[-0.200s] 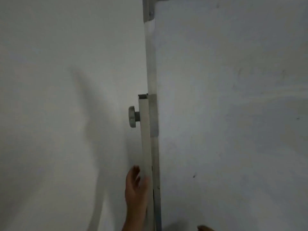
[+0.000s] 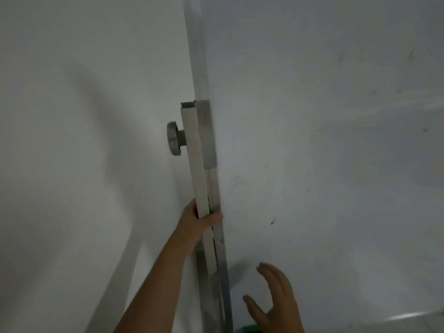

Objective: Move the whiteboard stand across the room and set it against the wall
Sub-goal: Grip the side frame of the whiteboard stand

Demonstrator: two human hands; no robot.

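The whiteboard stand fills the right side of the head view: its white board face (image 2: 336, 140) and a pale upright post (image 2: 194, 164) along the board's left edge, with a grey round knob (image 2: 174, 141) sticking out to the left. My left hand (image 2: 195, 221) is wrapped around the post below the knob. My right hand (image 2: 276, 301) hovers just in front of the board's lower part, fingers spread, holding nothing; whether it touches the board is unclear.
A plain white wall (image 2: 72, 140) lies close behind the stand on the left, with soft shadows on it. A small green object (image 2: 247, 329) peeks in at the bottom edge. A bright strip (image 2: 408, 316) shows at lower right.
The view has tilted down, so the board's top corner is out of frame. My left hand has closed round the post, and my right hand has risen into view in front of the board.
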